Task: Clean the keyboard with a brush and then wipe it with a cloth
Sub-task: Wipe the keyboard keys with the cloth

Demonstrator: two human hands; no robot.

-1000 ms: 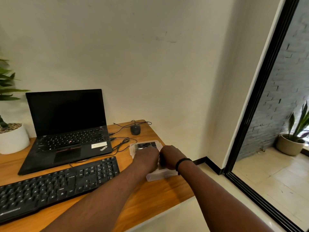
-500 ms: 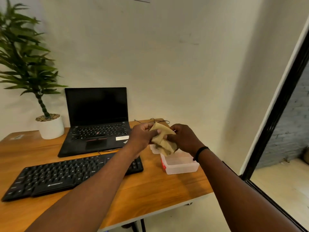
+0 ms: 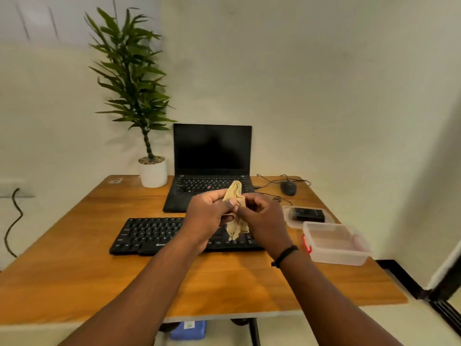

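Head view: both hands raised above the black keyboard (image 3: 179, 234), pinching a tan cloth (image 3: 235, 193) between them. Left hand (image 3: 208, 216) fingers curled shut on the cloth's left side, thumb pressed over it; right hand (image 3: 264, 221) fingers closed on its right side. Cloth top sticks up above the fingers, lower end hangs below them, just over the keyboard's right half, not clearly touching the keys. Versus 0.5 s ago: hands and cloth now sit over the keyboard rather than over the clear box at the right; the view has swung so the laptop (image 3: 212, 168) is centred and the mouse (image 3: 288, 188) shows. Clear plastic box (image 3: 335, 245) with red latch sits right of the keyboard, looks empty, blurred. Its lid (image 3: 289, 222) lies just behind it, holding a dark brush-like item (image 3: 308, 214), detail unclear. Potted plant (image 3: 152, 171) left of laptop, all on wooden desk (image 3: 99, 270).
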